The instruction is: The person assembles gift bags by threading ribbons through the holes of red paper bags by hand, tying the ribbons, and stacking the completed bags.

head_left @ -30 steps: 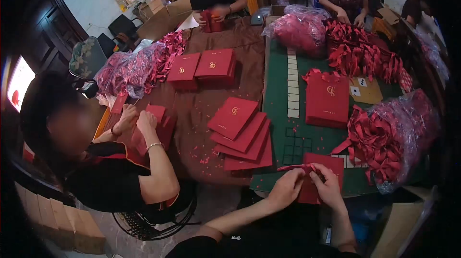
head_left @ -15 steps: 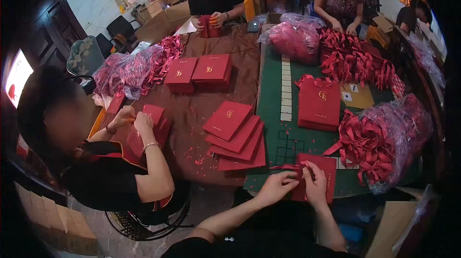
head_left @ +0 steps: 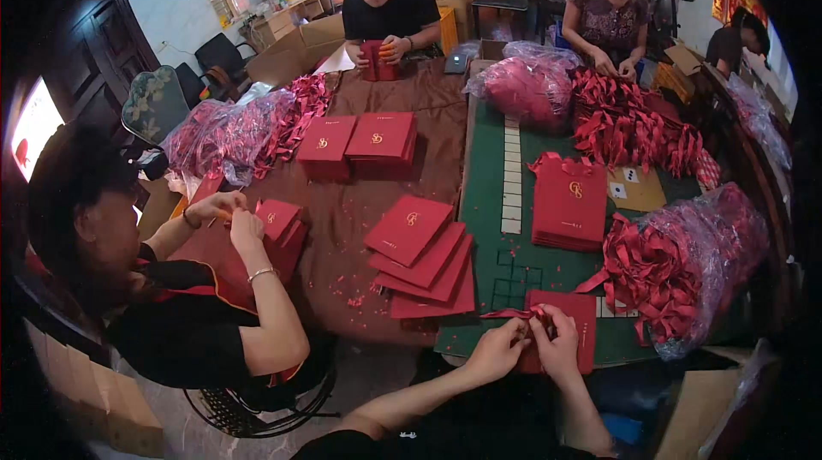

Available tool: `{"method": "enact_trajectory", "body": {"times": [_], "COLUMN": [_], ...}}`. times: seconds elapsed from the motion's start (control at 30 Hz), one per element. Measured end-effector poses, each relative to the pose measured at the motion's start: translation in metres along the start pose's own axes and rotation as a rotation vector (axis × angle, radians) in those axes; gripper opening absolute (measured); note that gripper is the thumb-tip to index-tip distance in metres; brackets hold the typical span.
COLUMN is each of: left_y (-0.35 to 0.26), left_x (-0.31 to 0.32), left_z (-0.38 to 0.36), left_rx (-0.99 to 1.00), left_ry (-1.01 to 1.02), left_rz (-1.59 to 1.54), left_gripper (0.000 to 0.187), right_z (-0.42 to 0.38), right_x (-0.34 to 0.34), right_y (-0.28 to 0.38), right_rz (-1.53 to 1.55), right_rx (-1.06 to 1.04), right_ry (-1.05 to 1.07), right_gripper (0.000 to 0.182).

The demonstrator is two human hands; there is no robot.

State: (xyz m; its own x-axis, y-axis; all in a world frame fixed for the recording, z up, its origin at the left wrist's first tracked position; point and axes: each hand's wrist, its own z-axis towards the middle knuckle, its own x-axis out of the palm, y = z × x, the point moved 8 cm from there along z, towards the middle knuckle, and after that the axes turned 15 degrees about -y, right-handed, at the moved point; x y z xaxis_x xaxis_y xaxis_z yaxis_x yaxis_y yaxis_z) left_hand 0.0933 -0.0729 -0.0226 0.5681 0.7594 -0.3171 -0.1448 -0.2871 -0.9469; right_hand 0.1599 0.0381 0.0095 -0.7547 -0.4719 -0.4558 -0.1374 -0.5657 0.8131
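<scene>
A red paper gift bag lies flat on the green table mat near the front edge, partly covered by my hands. A dark red ribbon runs out to the left from its upper edge. My right hand is closed over the bag, thumb and fingers pinching the ribbon. My left hand is closed too, its fingertips pinched on the ribbon right beside the right fingers. The exact spot of the grip is small and partly hidden by the fingers.
Fanned red bags lie to the left; a neat bag stack stands ahead. A plastic sack of ribbons is at right. Stacked bags sit farther back. A co-worker sits close at left; others work across the table.
My left hand has come in beside the right hand and its fingers have closed on the ribbon. The view has tilted slightly, so the table appears lower.
</scene>
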Motion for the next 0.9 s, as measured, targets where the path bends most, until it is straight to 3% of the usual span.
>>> {"method": "enact_trajectory", "body": {"times": [0.07,0.1,0.13,0.17,0.23,0.27,0.3,0.33,0.4,0.57,0.63,0.73,0.83,0.87,0.9], "left_y": [0.0,-0.005,-0.005,-0.014,-0.018,-0.021,0.009,0.002,0.012,-0.003,0.007,0.004,-0.001,0.002,0.006], "left_x": [-0.007,-0.012,-0.018,-0.026,-0.033,-0.036,-0.025,-0.028,-0.026,-0.026,-0.027,-0.026,-0.025,-0.022,-0.022], "left_z": [0.002,0.006,0.013,0.017,0.028,0.031,0.039,0.038,0.04,0.035,0.038,0.042,0.038,0.041,0.042], "left_rx": [0.03,0.036,0.141,0.081,0.109,0.23,0.095,0.028,0.021,-0.038,-0.029,-0.011,-0.038,-0.066,-0.115], "left_ry": [-0.084,-0.141,-0.277,-0.328,-0.337,-0.386,-0.335,-0.327,-0.334,-0.286,-0.316,-0.28,-0.23,-0.198,-0.187], "left_rz": [-0.048,-0.062,-0.099,-0.188,-0.036,-0.038,-0.214,-0.176,-0.174,-0.144,-0.152,-0.156,-0.161,-0.257,-0.239], "left_gripper": [0.021,0.02,0.02,0.021,0.021,0.022,0.024,0.025,0.022,0.029,0.024,0.025,0.021,0.02,0.019], "right_z": [0.0,0.003,0.01,0.012,0.011,0.004,-0.006,-0.016,-0.037,-0.062,-0.052,-0.03,-0.006,0.004,0.007], "right_x": [0.002,0.002,-0.007,-0.009,-0.011,-0.01,-0.007,-0.005,-0.008,-0.02,-0.024,-0.029,-0.017,-0.019,-0.013], "right_y": [-0.018,-0.014,-0.009,-0.004,0.006,0.014,0.009,0.011,0.013,0.018,0.025,0.031,0.001,-0.001,-0.003], "right_rz": [0.101,0.366,0.299,0.393,0.502,0.497,0.503,0.547,0.536,0.739,0.923,1.298,0.898,0.676,0.676], "right_rx": [0.039,0.332,0.284,0.391,0.589,0.647,0.662,0.667,0.709,0.74,0.473,0.314,0.585,0.514,0.513], "right_ry": [0.021,0.103,0.12,0.188,0.37,0.471,0.567,0.606,0.774,0.844,0.821,0.645,0.324,0.29,0.293], "right_gripper": [0.029,0.028,0.024,0.022,0.02,0.022,0.023,0.024,0.026,0.026,0.026,0.029,0.031,0.032,0.032]}}
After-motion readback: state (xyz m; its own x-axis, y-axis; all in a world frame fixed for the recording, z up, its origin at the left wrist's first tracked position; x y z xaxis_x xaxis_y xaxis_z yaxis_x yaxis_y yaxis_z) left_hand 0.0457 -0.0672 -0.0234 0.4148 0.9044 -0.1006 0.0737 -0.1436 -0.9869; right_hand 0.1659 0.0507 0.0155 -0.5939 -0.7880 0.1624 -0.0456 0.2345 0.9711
